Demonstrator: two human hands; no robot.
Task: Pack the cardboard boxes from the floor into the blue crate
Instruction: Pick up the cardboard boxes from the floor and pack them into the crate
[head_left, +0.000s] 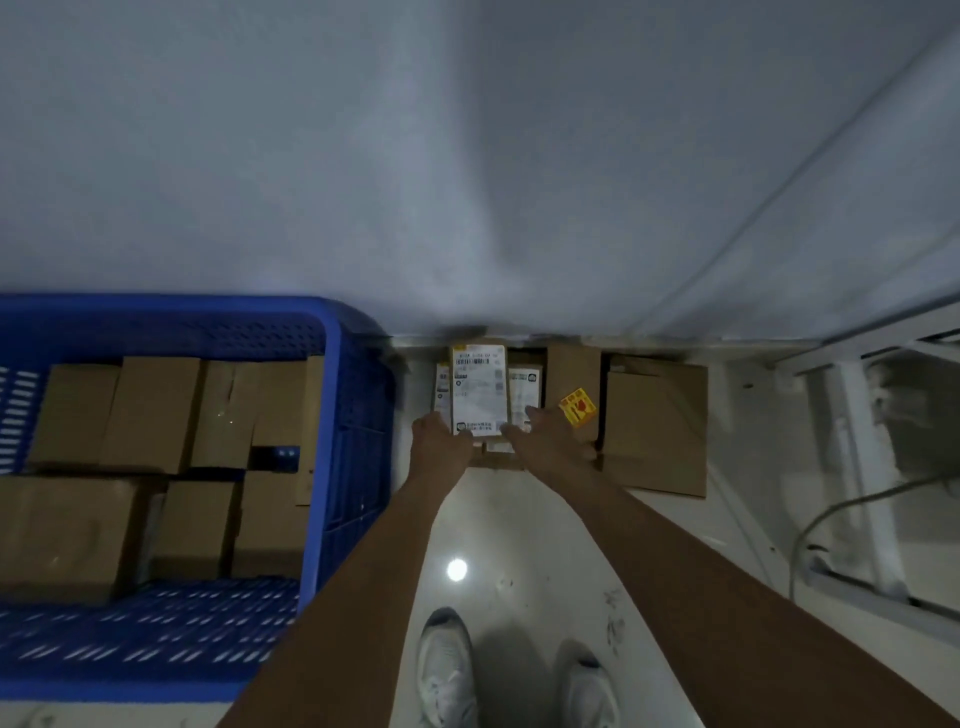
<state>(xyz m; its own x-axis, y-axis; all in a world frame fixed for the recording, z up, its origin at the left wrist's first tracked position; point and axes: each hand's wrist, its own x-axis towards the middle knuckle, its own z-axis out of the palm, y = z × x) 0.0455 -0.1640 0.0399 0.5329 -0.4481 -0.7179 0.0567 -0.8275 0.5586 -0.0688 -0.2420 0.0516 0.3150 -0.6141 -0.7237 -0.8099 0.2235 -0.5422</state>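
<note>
Both arms reached straight down to the floor. The left hand (435, 435) and the right hand (545, 434) gripped the near corners of a labelled cardboard box (479, 389), one hand at each side, fingers curled against its lower edge. That box sat on top of a small cluster of other boxes (524, 387) pushed against the foot of the wall (467, 156), a plain pale surface that filled the upper half of the view. Just right of the cluster stood a brown box with a yellow sticker (574, 384), and beside that a larger flat carton (657, 431).

The floor (519, 525) was glossy and pale, throwing back a bright spot of light, with scuff marks nearer the white shoes (447, 670). To the left stood the blue crate (332, 415), its perforated walls enclosing several plain cardboard boxes (150, 415) packed side by side. At the far right a white metal frame (857, 415) and a grey cable (831, 514) lay along the floor.
</note>
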